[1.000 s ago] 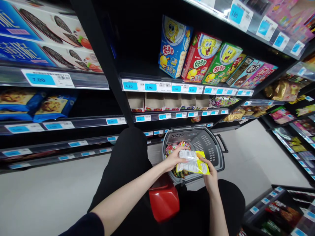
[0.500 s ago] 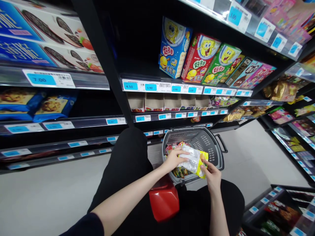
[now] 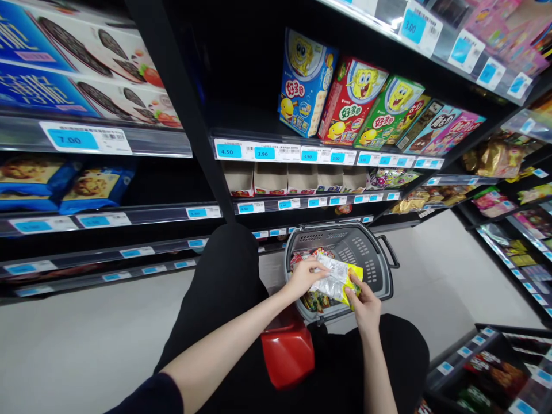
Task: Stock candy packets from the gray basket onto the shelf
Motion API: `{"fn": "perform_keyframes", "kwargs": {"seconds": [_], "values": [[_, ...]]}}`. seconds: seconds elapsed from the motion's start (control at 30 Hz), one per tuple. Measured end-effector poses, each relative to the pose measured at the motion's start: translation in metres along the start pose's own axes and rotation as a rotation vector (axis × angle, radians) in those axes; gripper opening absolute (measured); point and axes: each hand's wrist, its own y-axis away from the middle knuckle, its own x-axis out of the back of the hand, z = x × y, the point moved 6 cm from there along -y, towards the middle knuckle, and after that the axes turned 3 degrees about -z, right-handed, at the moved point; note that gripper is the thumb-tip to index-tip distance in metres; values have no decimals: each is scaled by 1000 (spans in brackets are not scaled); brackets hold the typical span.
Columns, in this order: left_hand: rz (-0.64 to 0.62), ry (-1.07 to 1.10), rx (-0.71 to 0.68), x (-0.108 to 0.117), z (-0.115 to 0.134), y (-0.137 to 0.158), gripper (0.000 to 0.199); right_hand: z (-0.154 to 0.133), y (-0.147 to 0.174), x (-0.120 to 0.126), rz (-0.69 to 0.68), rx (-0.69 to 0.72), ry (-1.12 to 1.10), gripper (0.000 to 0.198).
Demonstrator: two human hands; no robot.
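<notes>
Between my two hands is a silver-and-yellow snack packet [image 3: 334,278], its silver side with small print facing up. My left hand [image 3: 304,278] lies over its left end with the fingers closed on it. At the yellow right end, my right hand [image 3: 364,299] pinches the edge between thumb and fingers. Directly below the packet stands a grey shopping basket [image 3: 379,253] on the floor. Several colourful small packets [image 3: 317,302] lie in its left part, partly hidden by my left hand and the held packet.
Ahead, a black shelf carries upright cartoon snack boxes [image 3: 351,100], with open cardboard trays [image 3: 302,179] below. Blue-and-white biscuit boxes [image 3: 86,69] fill the upper left. A red plastic object [image 3: 288,356] is between my knees. A low rack [image 3: 487,368] stands at lower right.
My right hand and the packet's yellow end have shifted slightly left. My left hand has barely moved. The basket and shelves look the same.
</notes>
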Motion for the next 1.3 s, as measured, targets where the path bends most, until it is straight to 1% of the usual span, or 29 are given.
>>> {"fn": "perform_keyframes", "kwargs": {"seconds": [0.03, 0.1, 0.17, 0.2, 0.27, 0.33, 0.43, 0.53, 0.63, 0.7, 0.77, 0.83, 0.93, 1.0, 1.07, 1.13, 1.23, 1.3], "values": [[-35, 80, 21, -2, -2, -1, 18, -2, 0, 1, 24, 24, 30, 38], [-111, 289, 78, -6, -6, -2, 31, -5, -1, 5, 73, 53, 79, 31], [-160, 477, 126, -11, -10, -2, 43, -6, -2, 11, 125, 52, 93, 26], [-170, 536, 140, -13, -12, -2, 46, -5, -2, 14, 150, 36, 85, 24], [-173, 581, 150, -15, -14, -2, 48, 1, -3, 20, 198, -18, 60, 22], [-167, 545, 142, -15, -14, -2, 45, 7, -3, 25, 244, -83, 54, 23], [-142, 347, 97, -11, -10, -1, 37, 10, -3, 28, 271, -119, 53, 25], [-71, 101, 45, -3, -4, 2, 23, 9, -4, 24, 229, -113, 23, 24], [-6, -56, -43, 2, 3, 5, 16, 9, -4, 16, 149, -122, -3, 26], [23, -114, -93, 3, 8, 6, 15, 10, -4, 13, 144, -123, 4, 28], [48, -152, -113, 2, 9, 7, 16, 12, -3, 12, 178, -120, 31, 30], [80, -172, -102, 1, 9, 8, 18, 13, -4, 12, 213, -118, 58, 31], [144, -150, -33, 2, 4, 8, 19, 12, -5, 9, 219, -120, 54, 32], [168, -90, 28, 2, 0, 6, 19, 11, -6, 6, 194, -128, 7, 31], [161, 35, 76, 2, -5, 4, 19, 12, -7, 5, 151, -149, -55, 30], [124, 243, 121, 0, -9, 1, 19, 14, -7, 4, 105, -180, -114, 28], [38, 577, 217, -7, -16, 0, 28, 19, -7, 5, 71, -225, -216, 29], [-1, 708, 297, -12, -21, 1, 28, 22, -7, 5, 66, -266, -289, 31]]}}
